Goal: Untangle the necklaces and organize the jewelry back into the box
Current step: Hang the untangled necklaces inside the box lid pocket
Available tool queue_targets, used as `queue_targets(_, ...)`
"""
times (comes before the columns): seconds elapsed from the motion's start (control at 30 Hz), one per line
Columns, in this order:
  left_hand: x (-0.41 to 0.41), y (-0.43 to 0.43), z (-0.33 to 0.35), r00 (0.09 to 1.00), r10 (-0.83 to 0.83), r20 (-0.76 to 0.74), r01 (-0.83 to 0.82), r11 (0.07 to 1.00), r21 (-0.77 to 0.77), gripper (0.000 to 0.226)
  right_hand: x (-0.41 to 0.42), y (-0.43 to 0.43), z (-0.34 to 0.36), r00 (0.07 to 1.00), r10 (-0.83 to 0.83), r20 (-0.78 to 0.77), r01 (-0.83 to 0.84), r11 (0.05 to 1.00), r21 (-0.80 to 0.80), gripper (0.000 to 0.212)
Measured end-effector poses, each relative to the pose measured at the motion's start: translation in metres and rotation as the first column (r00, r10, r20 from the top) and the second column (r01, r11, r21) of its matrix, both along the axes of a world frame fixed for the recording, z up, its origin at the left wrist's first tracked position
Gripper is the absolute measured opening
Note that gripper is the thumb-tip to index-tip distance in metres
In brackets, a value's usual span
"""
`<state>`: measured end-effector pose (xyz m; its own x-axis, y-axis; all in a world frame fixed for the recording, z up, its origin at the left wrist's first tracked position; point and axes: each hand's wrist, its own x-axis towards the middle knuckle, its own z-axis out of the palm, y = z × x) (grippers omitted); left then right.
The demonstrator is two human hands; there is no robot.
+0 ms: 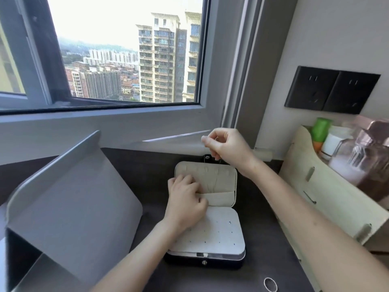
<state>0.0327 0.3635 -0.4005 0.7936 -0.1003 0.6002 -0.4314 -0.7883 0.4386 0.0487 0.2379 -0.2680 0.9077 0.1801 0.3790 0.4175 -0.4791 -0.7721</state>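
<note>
A small jewelry box lies open on the dark desk, navy outside and cream inside. Its lid panel has a pocket, and thin necklace chains hang down it. The lower panel is a perforated earring pad with a few tiny studs. My left hand rests on the lid's left side, fingers curled at the pocket edge. My right hand is raised above the lid's top edge and pinches a very fine chain that runs down toward the box.
A grey folded stand fills the left of the desk. A cream wooden organizer with bottles stands at the right. A thin ring lies on the desk near the front edge. The window sill runs behind the box.
</note>
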Motion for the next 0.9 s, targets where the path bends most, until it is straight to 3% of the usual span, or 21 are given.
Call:
queue_targets(0.17,-0.001,0.0,0.008,1.0,-0.017,-0.003,0.016,0.99,-0.139,0.014,-0.002,-0.008,-0.026,0.999,-0.003,0.032,0.007,0.991,-0.131,0.019)
queue_targets(0.3,0.005,0.0,0.025,0.999,0.038,0.022,-0.029,0.948,-0.317,0.018,-0.002,-0.009,-0.034,0.999,0.037,-0.005,-0.037,0.994,-0.099,0.015)
queue_targets(0.4,0.009,-0.001,0.036,1.0,-0.03,-0.006,0.026,0.947,-0.32,0.021,-0.004,-0.007,-0.036,0.997,0.072,-0.021,-0.073,0.997,-0.031,0.013)
queue_targets(0.5,0.008,-0.005,0.041,0.991,-0.104,-0.082,0.058,0.897,-0.439,0.012,-0.002,-0.008,-0.039,0.999,0.047,-0.017,-0.047,0.999,-0.005,0.013)
queue_targets(0.6,0.009,-0.005,0.04,0.993,-0.073,-0.096,0.016,0.87,-0.493,0.013,0.002,-0.01,-0.051,0.992,-0.114,0.051,0.116,0.992,-0.039,0.014)
queue_targets(0.73,0.009,-0.008,0.034,0.995,0.019,-0.1,-0.066,0.869,-0.491,0.018,0.001,-0.006,-0.071,0.917,-0.362,0.166,0.382,0.917,-0.112,0.017)
queue_targets(0.9,0.014,-0.021,0.034,0.968,0.232,-0.099,-0.252,0.892,-0.376,0.02,0.003,0.008,-0.083,0.821,-0.536,0.194,0.56,0.822,-0.098,0.02)
